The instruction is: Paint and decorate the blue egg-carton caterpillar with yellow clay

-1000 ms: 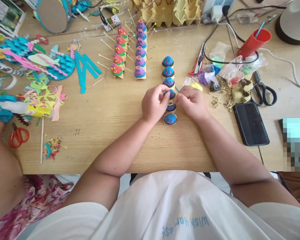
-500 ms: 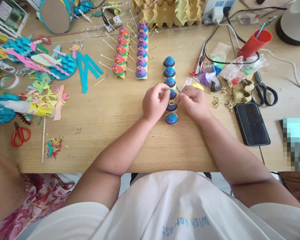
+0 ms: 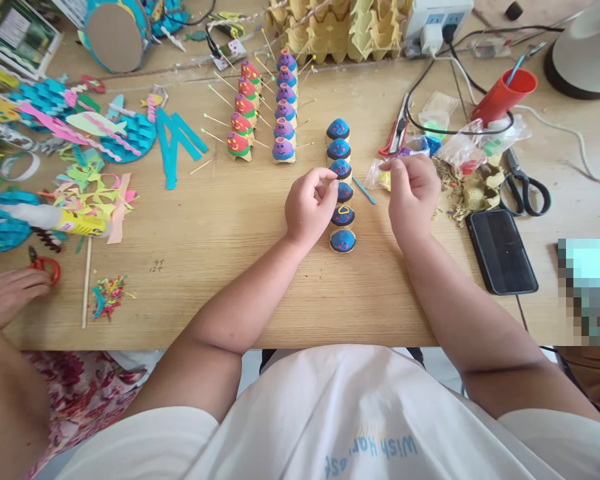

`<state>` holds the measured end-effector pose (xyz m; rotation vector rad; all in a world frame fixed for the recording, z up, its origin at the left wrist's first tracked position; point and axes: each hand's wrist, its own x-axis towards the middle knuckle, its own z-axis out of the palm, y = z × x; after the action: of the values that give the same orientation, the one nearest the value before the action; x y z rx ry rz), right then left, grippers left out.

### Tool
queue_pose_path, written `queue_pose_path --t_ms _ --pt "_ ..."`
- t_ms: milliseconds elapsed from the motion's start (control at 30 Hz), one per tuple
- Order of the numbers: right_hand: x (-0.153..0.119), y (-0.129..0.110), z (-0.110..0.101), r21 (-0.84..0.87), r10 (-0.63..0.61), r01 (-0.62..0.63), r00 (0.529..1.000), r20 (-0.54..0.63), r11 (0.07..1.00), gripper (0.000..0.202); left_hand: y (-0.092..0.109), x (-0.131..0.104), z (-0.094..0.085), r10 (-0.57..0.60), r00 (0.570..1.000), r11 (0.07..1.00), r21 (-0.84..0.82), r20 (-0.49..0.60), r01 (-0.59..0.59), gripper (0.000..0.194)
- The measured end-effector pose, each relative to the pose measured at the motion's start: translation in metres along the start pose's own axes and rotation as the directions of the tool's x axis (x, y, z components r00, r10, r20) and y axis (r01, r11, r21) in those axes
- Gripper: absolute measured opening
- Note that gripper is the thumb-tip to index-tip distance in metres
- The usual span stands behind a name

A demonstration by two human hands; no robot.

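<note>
A row of blue domes with small faces and dark rims (image 3: 343, 241) runs up the middle of the table; one near the bottom carries a yellow loop (image 3: 343, 213). My left hand (image 3: 312, 205) is closed beside the middle domes, fingertips pinched; whatever it grips is too small or hidden. Off to the right of the row, my right hand (image 3: 414, 193) is closed with thumb and fingers together above a yellow clay packet (image 3: 384, 179), and its contents cannot be made out. A thin blue stick (image 3: 364, 191) lies between the row and my right hand.
Red-green (image 3: 239, 145) and purple (image 3: 283, 149) caterpillar rows stand at the upper left. Scissors (image 3: 523, 187), a phone (image 3: 502, 252), a red cup (image 3: 506, 95) and a cutter (image 3: 398, 127) lie right. Another person's hand (image 3: 15, 293) touches red scissors (image 3: 50, 267) at far left.
My right hand has moved right and up, away from the blue row, exposing the blue stick. My left hand stays by the domes. The other person's hand has come in at the left.
</note>
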<state>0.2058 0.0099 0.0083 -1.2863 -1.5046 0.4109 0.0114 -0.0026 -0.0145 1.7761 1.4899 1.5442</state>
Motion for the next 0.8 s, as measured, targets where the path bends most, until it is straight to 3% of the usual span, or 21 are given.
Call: queue_pose_path --t_ms 100,200,300,433,667,800 --pt "0.003 0.008 -0.003 -0.21 0.028 -0.031 0.999 -0.016 0.977 0.026 -0.002 0.002 0.001 -0.013 0.999 0.999 -0.054 -0.044 0.01 0.023" --pt "0.002 0.018 -0.002 -0.403 0.031 -0.005 0.998 0.056 0.915 0.043 -0.004 0.005 0.002 -0.029 0.997 0.995 -0.101 -0.074 0.021 0.029" --pt "0.0 0.025 0.0 -0.496 0.029 0.016 0.996 0.084 0.868 0.046 -0.006 0.006 0.004 -0.046 0.995 0.988 -0.151 -0.092 0.032 0.028" --pt "0.002 0.024 -0.003 -0.639 0.191 -0.052 0.97 0.151 0.768 0.05 -0.011 0.007 0.006 -0.051 0.994 0.98 -0.199 -0.1 0.03 0.029" --pt "0.006 0.015 -0.005 -0.657 0.246 -0.07 0.952 0.18 0.751 0.037 -0.011 0.006 0.009 -0.004 0.996 0.975 -0.22 -0.085 -0.015 0.037" --pt "0.005 0.01 -0.005 -0.588 0.145 -0.027 0.977 0.155 0.808 0.034 -0.011 0.006 0.008 0.072 0.993 0.986 -0.146 -0.091 -0.085 0.031"
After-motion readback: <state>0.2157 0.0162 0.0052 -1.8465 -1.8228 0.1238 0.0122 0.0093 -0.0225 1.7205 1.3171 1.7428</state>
